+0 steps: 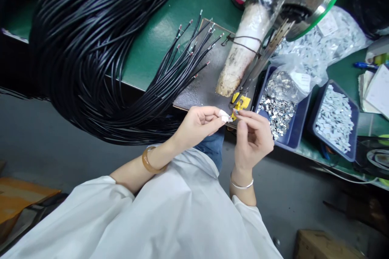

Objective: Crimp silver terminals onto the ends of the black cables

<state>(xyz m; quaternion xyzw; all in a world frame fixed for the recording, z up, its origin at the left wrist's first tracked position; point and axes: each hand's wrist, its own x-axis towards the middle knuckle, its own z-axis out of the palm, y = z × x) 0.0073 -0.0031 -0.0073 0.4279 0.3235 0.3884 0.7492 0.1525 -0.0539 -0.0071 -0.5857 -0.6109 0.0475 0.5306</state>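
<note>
My left hand (pixel 202 125) is closed in a pinch, with white coverings on its thumb and index fingertips. Between those tips is a small whitish connector piece (pixel 230 119), its exact kind too small to make out. Close beside it, my right hand (pixel 254 135) pinches with thumb and index finger at a tiny part that I cannot identify. Just beyond the fingertips sits a yellow fixture (pixel 241 103) under the tool of a bench machine. Left of it, a bundle of black cables (pixel 179 68) with stripped ends rests on a dark plate (pixel 209 85).
A blue bin (pixel 294 137) of small metal shells and another blue bin (pixel 352 151) of pale plastic parts stand on the right. Bagged parts (pixel 343 44) lie behind them. The wrapped machine column (pixel 243 40) rises over the green bench (pixel 158 36). Cardboard boxes (pixel 322 245) are below.
</note>
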